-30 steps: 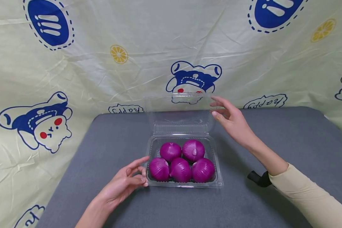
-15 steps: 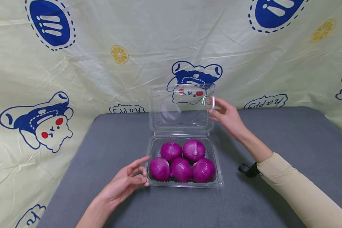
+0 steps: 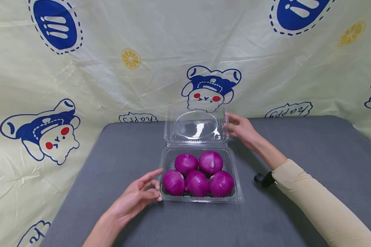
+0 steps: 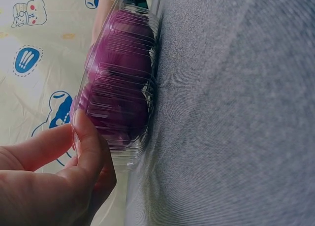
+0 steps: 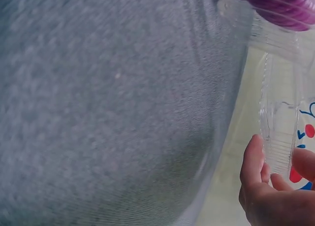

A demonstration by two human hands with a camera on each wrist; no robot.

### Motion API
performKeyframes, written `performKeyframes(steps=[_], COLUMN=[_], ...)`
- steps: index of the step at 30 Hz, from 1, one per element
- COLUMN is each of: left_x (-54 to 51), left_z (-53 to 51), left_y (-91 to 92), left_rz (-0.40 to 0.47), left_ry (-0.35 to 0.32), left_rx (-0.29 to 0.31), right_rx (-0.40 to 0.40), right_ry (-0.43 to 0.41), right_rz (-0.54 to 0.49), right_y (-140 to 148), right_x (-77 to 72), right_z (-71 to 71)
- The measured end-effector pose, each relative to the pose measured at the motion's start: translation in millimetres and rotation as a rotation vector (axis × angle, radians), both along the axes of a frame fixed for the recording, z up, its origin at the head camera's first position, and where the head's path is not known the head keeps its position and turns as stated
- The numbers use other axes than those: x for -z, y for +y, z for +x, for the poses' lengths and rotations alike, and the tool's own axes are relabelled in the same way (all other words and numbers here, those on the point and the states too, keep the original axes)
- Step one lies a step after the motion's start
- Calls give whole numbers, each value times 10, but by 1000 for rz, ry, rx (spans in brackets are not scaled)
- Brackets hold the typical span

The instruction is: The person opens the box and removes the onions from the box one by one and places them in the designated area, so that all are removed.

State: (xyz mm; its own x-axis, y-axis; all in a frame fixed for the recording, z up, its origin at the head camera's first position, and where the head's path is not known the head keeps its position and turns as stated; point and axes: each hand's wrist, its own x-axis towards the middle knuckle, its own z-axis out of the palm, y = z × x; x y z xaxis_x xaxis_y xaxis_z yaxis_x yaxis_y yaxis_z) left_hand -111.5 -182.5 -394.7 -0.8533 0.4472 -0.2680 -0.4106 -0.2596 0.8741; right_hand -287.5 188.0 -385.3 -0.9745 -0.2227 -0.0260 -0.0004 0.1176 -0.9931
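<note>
A clear plastic box (image 3: 201,199) with a hinged lid (image 3: 196,125) sits on the grey table, holding several purple onions (image 3: 197,184). The lid stands raised at the far side. My left hand (image 3: 136,197) pinches the box's rim at its near left corner; in the left wrist view the thumb and fingers of that hand (image 4: 64,172) grip the rim (image 4: 78,113). My right hand (image 3: 242,130) holds the right edge of the lid, and in the right wrist view its fingers (image 5: 252,162) lie along both sides of the lid (image 5: 280,122).
A grey cloth covers the table (image 3: 126,151). Behind it hangs a pale curtain (image 3: 154,68) with blue cartoon prints and orange slices. A black strap (image 3: 264,179) is at the right wrist, beside a beige sleeve (image 3: 315,202).
My right hand has moved left and slightly down onto the lid's edge. The lid's tilt has changed, and its top edge now sits lower than half a second ago. My left hand stays put.
</note>
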Motion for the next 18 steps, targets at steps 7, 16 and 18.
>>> performKeyframes(steps=[7, 16, 18], left_x=[-10, -21, -22], left_z=[1, -6, -2], left_y=[19, 21, 22], left_rz=[2, 6, 7], left_ry=[-13, -3, -1], left_rx=[-2, -4, -1], right_rx=[-42, -78, -89], right_ry=[-101, -133, -144], right_rz=[3, -16, 3], right_y=[38, 58, 64], right_x=[65, 80, 83], right_z=[-31, -30, -25])
